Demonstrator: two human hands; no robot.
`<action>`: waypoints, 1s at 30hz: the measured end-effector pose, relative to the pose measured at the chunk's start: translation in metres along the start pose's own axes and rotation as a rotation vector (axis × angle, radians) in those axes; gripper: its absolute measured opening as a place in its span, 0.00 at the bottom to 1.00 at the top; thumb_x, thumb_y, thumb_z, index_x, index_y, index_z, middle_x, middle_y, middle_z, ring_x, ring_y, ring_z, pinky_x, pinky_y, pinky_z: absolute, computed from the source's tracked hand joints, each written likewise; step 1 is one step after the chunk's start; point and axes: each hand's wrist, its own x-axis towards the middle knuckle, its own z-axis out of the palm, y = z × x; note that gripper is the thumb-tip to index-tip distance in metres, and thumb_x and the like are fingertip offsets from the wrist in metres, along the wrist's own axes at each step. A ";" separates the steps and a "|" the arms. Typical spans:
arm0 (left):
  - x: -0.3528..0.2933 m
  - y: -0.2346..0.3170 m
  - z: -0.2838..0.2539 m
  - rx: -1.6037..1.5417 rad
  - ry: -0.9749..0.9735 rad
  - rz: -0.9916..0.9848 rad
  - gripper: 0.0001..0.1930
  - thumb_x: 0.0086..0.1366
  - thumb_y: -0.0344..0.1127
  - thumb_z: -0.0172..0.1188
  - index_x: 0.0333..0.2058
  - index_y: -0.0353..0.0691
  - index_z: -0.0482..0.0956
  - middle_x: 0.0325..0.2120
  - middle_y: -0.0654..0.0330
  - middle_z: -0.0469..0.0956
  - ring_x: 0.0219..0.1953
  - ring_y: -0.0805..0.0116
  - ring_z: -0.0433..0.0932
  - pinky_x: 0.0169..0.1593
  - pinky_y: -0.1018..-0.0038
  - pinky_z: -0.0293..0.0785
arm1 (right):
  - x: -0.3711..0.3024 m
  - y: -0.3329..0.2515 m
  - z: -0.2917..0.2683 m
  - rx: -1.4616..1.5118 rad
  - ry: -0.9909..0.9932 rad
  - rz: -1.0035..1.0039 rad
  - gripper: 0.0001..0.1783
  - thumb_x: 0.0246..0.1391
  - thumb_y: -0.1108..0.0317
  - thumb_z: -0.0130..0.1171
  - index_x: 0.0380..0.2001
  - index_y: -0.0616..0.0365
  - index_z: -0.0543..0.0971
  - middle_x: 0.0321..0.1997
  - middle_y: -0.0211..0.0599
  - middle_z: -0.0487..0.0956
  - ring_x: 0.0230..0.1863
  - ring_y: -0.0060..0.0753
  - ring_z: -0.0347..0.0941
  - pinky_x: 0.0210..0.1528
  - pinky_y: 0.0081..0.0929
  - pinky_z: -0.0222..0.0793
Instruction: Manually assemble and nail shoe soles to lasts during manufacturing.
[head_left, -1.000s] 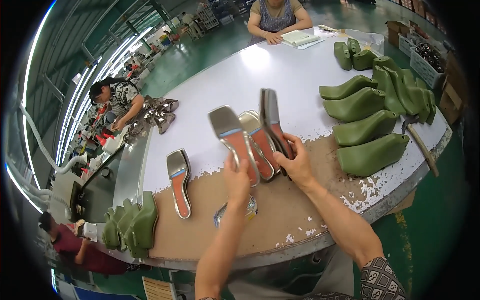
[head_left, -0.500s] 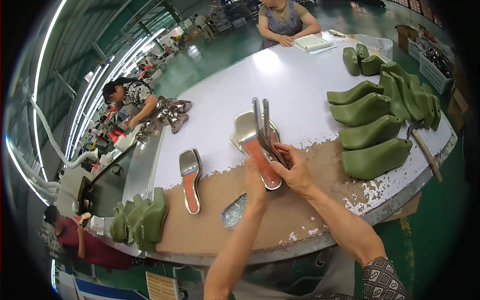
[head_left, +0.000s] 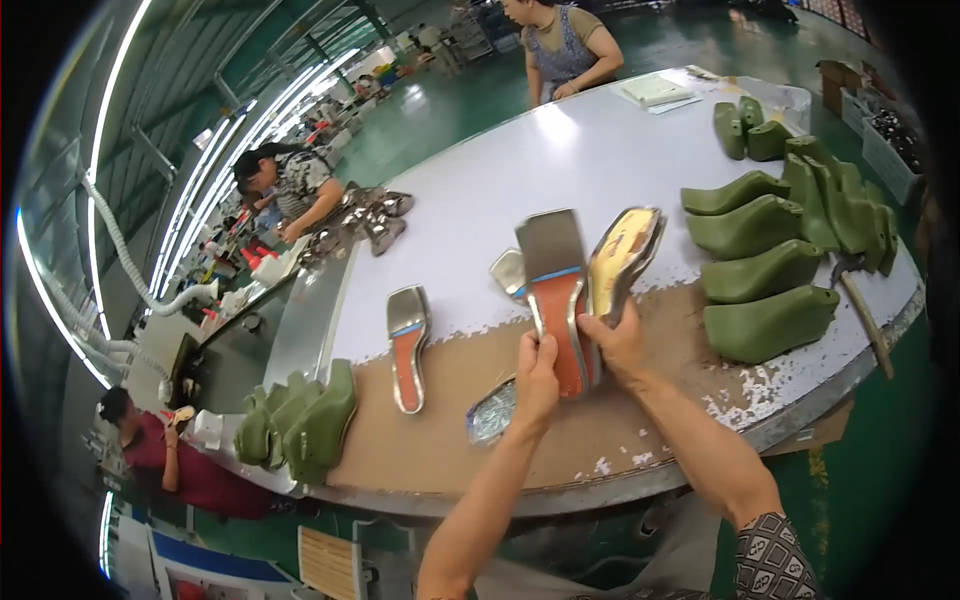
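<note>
Left hand (head_left: pixel 536 380) clamps one orange insole (head_left: pixel 556 300); right hand (head_left: pixel 617 340) pinches one gold insole (head_left: pixel 622 252). Three more insoles lie on the table (head_left: pixel 520 170), beside green shoe lasts (head_left: pixel 768 322).

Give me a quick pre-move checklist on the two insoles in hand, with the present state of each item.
1. Left hand grips the red-and-silver insole at its lower end: ok.
2. Right hand grips the gold-faced insole at its lower end: ok.
3. Both insoles lifted off the table: ok.
4. The two held insoles apart at their upper ends: ok; whether they touch lower down near the hands: cannot tell.
5. Bare worn brown patch of table beneath the hands for setting down: ok, though a shiny piece lies just left of it.
6. Green shoe lasts to the right lie apart from the right forearm: ok.
</note>
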 end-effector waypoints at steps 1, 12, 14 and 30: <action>0.000 -0.001 -0.008 0.005 0.018 -0.029 0.14 0.71 0.39 0.47 0.48 0.36 0.68 0.39 0.61 0.73 0.40 0.77 0.71 0.45 0.77 0.69 | 0.002 0.001 0.000 -0.016 0.012 0.044 0.33 0.47 0.64 0.66 0.54 0.62 0.65 0.44 0.33 0.71 0.45 0.27 0.67 0.48 0.27 0.67; 0.038 0.028 -0.216 1.352 0.531 0.334 0.20 0.62 0.39 0.56 0.50 0.33 0.73 0.35 0.50 0.77 0.37 0.56 0.76 0.42 0.68 0.71 | 0.007 -0.004 -0.011 0.036 0.022 0.080 0.29 0.48 0.71 0.61 0.54 0.64 0.64 0.46 0.34 0.70 0.46 0.25 0.67 0.52 0.27 0.64; 0.038 0.031 -0.192 1.765 0.886 0.684 0.23 0.59 0.40 0.59 0.51 0.35 0.72 0.37 0.47 0.77 0.39 0.52 0.76 0.45 0.65 0.72 | 0.009 -0.001 -0.015 0.009 0.059 0.068 0.29 0.49 0.70 0.61 0.54 0.63 0.64 0.46 0.33 0.69 0.46 0.25 0.66 0.51 0.26 0.64; 0.086 -0.045 -0.017 0.464 -0.050 0.156 0.16 0.62 0.38 0.57 0.37 0.26 0.77 0.28 0.47 0.79 0.34 0.56 0.79 0.41 0.67 0.74 | 0.005 -0.014 -0.010 -0.170 -0.074 -0.010 0.34 0.58 0.62 0.54 0.62 0.66 0.56 0.59 0.46 0.65 0.60 0.37 0.61 0.63 0.32 0.54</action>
